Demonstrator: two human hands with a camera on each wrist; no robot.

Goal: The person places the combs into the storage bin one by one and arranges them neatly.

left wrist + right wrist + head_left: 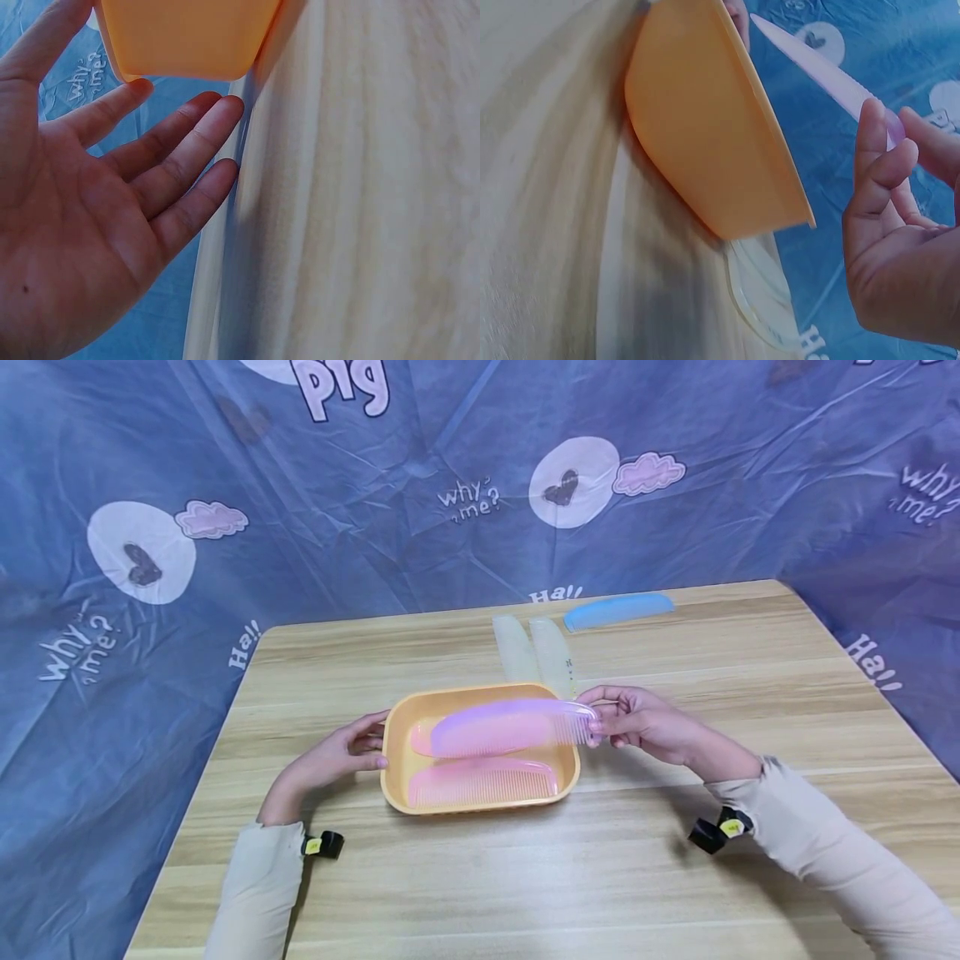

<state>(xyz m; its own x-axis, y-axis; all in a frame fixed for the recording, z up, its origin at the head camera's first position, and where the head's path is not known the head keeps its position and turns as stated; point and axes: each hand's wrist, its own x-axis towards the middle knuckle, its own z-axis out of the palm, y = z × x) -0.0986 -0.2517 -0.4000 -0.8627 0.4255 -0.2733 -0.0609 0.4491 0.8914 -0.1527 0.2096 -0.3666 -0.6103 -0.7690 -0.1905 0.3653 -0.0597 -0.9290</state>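
Observation:
My right hand (637, 722) pinches one end of a translucent purple comb (495, 722) between thumb and fingers, and the comb hangs teeth down over a yellow-orange plastic basin (393, 777). From the right wrist view, the purple comb (829, 79) shows edge-on above the basin's rim. Inside the basin lies a pink comb (483, 781) along the near side; another pink comb (422, 739) is partly hidden beneath the purple one. At the basin's left end, my left hand (341, 760) touches the rim with thumb and index finger, the other fingers (191, 161) loosely extended below.
Behind the basin, two pale whitish combs (514, 647) (551, 652) lie side by side on the wooden table (480, 885). A blue comb (618, 610) rests near the table's back edge. A printed blue cloth (360, 535) hangs behind the table.

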